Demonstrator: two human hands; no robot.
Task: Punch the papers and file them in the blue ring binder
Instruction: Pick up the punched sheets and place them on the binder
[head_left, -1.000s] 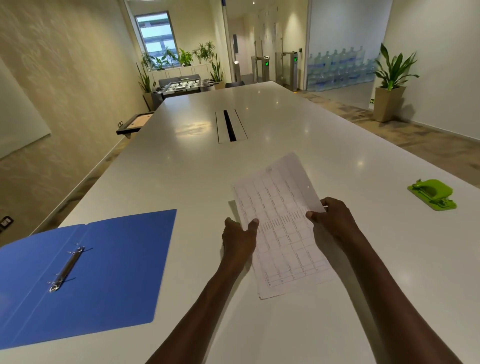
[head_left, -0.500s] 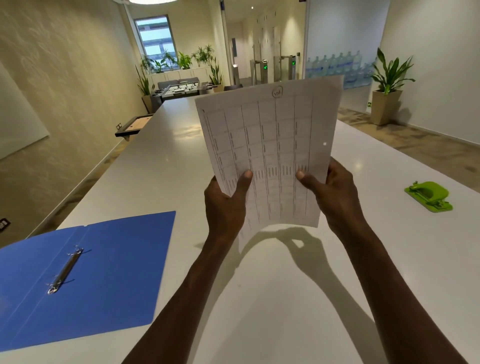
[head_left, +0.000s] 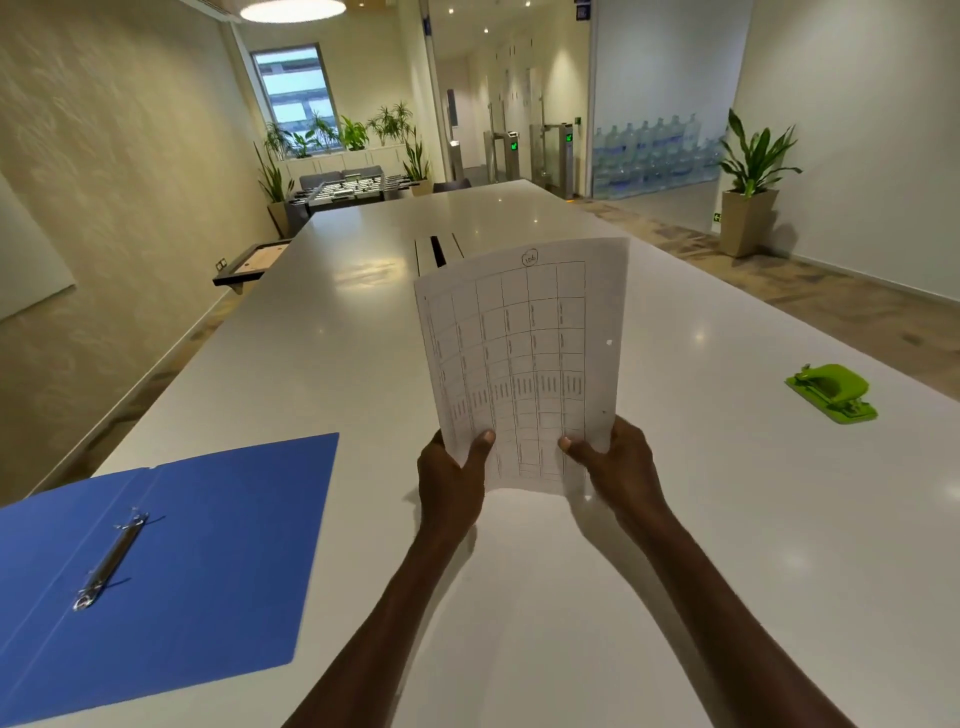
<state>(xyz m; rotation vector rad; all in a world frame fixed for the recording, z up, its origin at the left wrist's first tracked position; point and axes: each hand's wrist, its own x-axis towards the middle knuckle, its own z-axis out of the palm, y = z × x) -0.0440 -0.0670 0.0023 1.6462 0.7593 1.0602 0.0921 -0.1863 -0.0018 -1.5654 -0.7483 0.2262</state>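
- The papers (head_left: 524, 364), which were held high half a second ago, are now coming down lower and closer to the surface (head_left: 727, 519), standing nearly upright with the bottom edge just above it.
- The left hand (head_left: 452, 483) and right hand (head_left: 618, 467) are both gripping the bottom corners, thumbs in front and fingers curled behind.
- This is looking like squaring the stack; a small hole is already showing near the right margin, so punching seems done and filing is likely next.
- The sheets' long axis is running up and away from the person, with the circled mark on the top edge farthest off.
- The blue ring binder (head_left: 208, 545) is lying open at left, its rings (head_left: 111, 561) not yet loaded; the green punch (head_left: 831, 392) is sitting well apart at right.
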